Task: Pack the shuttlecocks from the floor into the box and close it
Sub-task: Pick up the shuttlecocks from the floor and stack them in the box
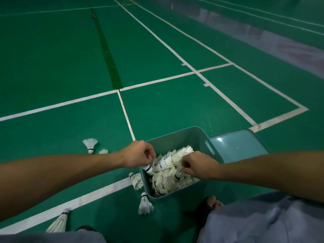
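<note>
currently the person crouches on a green court floor (175, 106) marked with white lines (66, 102). directly in front of them stands a teal box (177, 139), open at the top and filled with a heap of white shuttlecocks (168, 179).

left hand (138, 155): positioned over the box's left rim, fingers curled downward around one shuttlecock (148, 169), whose black-banded cork tip points down at the rim.

right hand (198, 166): positioned over the right side of the heap, fingers curled into the feathers; it appears to pinch a shuttlecock there (178, 174), though the grip is partly hidden by the knuckles.

lid (238, 146): lies flat on the floor just to the right of the box, touching or nearly touching its side, glossy face up.

loose shuttlecocks on the floor:
- one (90, 145) to the left of the left forearm, cork down, with a second one (103, 151) just beside it, mostly hidden behind the arm.
- one (135, 180) lying against the box's left wall.
- one (145, 204) near the box's front left corner, cork pointing away from the person.
- one (59, 223) at the lower left, lying on a white line.

bare toes (213, 201) show just below the box, next to grey shorts (263, 221).
</note>
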`<state>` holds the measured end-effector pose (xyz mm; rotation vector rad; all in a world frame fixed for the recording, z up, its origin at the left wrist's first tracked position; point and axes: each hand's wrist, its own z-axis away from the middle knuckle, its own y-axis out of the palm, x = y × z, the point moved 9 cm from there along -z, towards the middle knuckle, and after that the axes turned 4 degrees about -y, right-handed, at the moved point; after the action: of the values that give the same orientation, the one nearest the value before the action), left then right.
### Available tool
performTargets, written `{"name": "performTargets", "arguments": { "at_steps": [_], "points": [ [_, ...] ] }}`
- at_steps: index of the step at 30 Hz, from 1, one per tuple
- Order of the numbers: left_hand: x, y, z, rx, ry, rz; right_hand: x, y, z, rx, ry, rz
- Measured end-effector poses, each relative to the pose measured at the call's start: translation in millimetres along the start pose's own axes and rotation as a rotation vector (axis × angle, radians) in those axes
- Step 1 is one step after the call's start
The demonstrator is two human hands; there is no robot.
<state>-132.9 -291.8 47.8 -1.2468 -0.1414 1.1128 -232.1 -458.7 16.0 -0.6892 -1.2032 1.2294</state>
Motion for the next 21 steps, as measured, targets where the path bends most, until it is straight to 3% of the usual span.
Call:
{"name": "performTargets", "arguments": {
  "at_steps": [4, 11, 21],
  "points": [
    [-7.1, -2.6, 3.9, -0.073, 0.062, -0.071, -8.4, 13.9, -6.4, 0.059, 0.058, -0.104],
    [-11.0, -9.9, 9.5, -0.189, 0.033, 0.016, -18.6, 41.5, -11.3, 0.145, 0.141, -0.208],
    [-16.0, -9.2, 12.2, -0.185, 0.089, 0.034, -23.5, 60.1, -15.4, 0.148, 0.224, -0.397]
  ]
}}
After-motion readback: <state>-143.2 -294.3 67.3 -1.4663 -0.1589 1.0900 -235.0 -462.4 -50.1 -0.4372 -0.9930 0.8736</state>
